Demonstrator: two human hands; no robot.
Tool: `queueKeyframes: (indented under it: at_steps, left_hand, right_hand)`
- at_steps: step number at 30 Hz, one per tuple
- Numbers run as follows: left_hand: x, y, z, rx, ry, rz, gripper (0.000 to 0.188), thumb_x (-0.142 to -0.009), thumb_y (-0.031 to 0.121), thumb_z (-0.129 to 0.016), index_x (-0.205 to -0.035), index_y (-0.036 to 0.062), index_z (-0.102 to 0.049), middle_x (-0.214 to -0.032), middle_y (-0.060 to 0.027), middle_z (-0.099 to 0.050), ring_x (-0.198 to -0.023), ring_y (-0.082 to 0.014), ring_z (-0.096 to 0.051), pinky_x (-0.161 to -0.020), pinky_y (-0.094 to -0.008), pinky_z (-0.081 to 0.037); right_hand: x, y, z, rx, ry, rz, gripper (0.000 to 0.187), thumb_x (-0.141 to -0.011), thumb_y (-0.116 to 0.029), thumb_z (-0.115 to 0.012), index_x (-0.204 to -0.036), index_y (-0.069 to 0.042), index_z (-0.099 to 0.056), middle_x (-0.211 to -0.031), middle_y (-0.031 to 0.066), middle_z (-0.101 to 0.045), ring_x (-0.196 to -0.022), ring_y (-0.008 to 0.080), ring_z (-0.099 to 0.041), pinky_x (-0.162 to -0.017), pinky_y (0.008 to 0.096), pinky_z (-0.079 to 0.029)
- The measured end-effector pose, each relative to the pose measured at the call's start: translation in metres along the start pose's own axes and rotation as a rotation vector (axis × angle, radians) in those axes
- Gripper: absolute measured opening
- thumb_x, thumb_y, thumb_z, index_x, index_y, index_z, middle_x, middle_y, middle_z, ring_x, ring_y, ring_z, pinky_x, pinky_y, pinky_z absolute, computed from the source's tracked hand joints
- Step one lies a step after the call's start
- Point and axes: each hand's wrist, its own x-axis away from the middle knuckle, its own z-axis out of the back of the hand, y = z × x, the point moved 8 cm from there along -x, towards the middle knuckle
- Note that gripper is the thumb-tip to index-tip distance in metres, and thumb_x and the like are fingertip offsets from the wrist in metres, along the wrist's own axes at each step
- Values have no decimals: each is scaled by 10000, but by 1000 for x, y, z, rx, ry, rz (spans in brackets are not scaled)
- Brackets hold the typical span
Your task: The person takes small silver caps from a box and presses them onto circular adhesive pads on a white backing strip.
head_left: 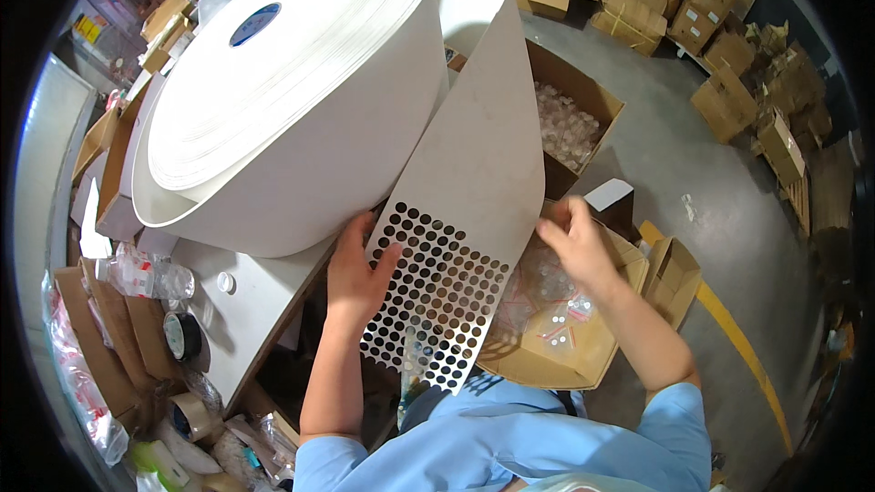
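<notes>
A broad white strip of sheet material hangs down in front of me from a large white roll. Its lower part is punched with rows of round holes, dark where the background shows through. My left hand grips the strip's left edge, thumb in front and fingers partly hidden behind. At the right edge, above an open carton, my right hand is closed, its thumb and curled fingers pinching the border of the strip. The loose lower end reaches down to my lap.
The roll rests on a white table with a plastic bottle, white cap and black tape roll. The carton holds small clear bags. Behind stands a box of clear pieces. Stacked cartons line the far right.
</notes>
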Motion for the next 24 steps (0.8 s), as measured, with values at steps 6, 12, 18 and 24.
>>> queueKeyframes:
  at_steps: [6,12,18,24]
  left_hand:
    - [11,-33,-31,517,-239,265,308,-882,71,-566,-1163,-32,-494,-869,-76,-651,-725,-123,-603,-611,-246,-483]
    - [24,-37,-39,620,-195,351,243,-889,44,-556,-1117,-29,-513,-854,-46,-644,-706,-76,-579,-563,-209,-459]
    - [40,-25,-51,771,-251,348,218,-881,17,-563,-1088,-36,-519,-843,-53,-641,-693,-72,-577,-561,-201,-460]
    - [40,-25,-47,754,-234,337,226,-878,16,-573,-1091,-44,-524,-834,-54,-638,-684,-70,-574,-557,-193,-459]
  right_hand:
    - [44,5,-60,-924,-366,-386,478,-868,8,-509,-1311,30,-331,-1305,145,-435,-1184,231,-480,-986,364,-417]
    - [49,-8,-47,-868,-442,-271,470,-840,110,-419,-1298,28,-354,-1223,143,-529,-1129,203,-544,-940,334,-462]
    - [47,18,-36,-684,-193,-119,433,-835,71,-416,-1264,20,-405,-1201,115,-543,-1087,158,-547,-933,309,-442]
    - [52,-10,-35,-996,-362,-215,400,-860,54,-385,-1256,13,-421,-1200,104,-548,-1081,158,-553,-951,317,-436]
